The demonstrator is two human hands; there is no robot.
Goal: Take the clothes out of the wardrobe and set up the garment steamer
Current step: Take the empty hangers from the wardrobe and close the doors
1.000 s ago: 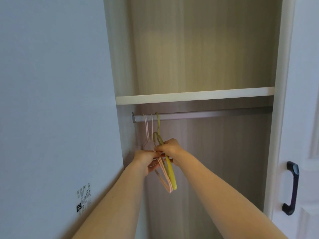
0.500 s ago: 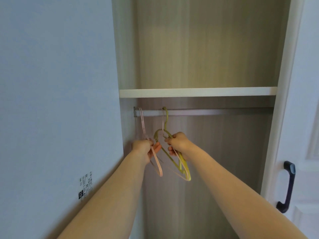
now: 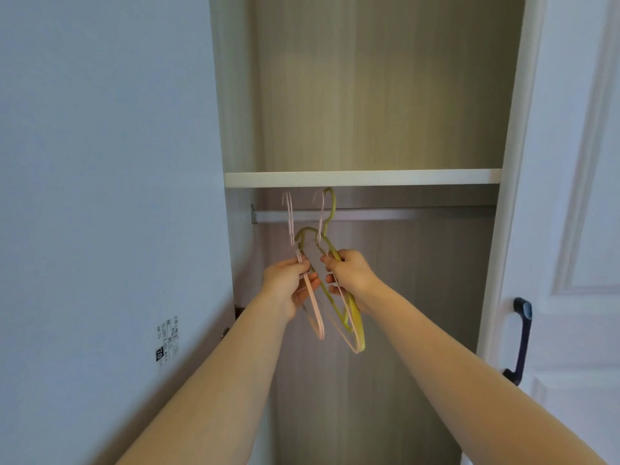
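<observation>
Two hands (image 3: 288, 280) (image 3: 349, 276), one yellow-green hanger (image 3: 355, 313), at least two pink hangers (image 3: 313, 310), one rail (image 3: 402, 214), one shelf (image 3: 362, 178).

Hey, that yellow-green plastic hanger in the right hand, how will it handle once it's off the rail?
The yellow-green plastic hanger probably stays stiff: its thin frame keeps its shape in the right hand. Likely light, being an open outline. It may snag the thin pink hangers overlapping it.

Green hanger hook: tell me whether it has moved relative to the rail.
Yes. The green hanger hook has risen: its top now stands above the rail, near the shelf.
</observation>
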